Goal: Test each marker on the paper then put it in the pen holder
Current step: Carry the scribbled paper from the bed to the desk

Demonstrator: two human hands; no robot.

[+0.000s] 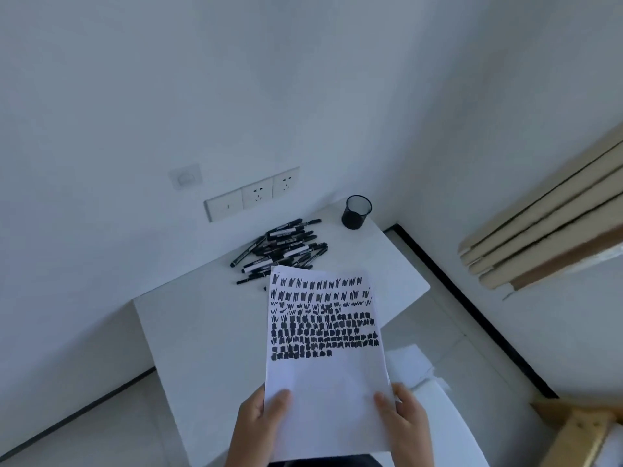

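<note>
A white sheet of paper (323,392), its upper half covered with rows of black marker scribbles, is lifted above the white table (202,332). My left hand (259,423) pinches its lower left edge with the thumb on top. My right hand (403,419) pinches the lower right edge the same way. A pile of several black markers (286,246) lies on the table beyond the paper, near the wall. A black mesh pen holder (356,212) stands upright at the table's far right corner; no marker shows above its rim.
Wall sockets (253,195) sit on the wall behind the markers. More white paper (411,365) lies low at the right beside the table. Beige boards (546,230) lean at the right, and a wooden frame (580,429) is at the bottom right.
</note>
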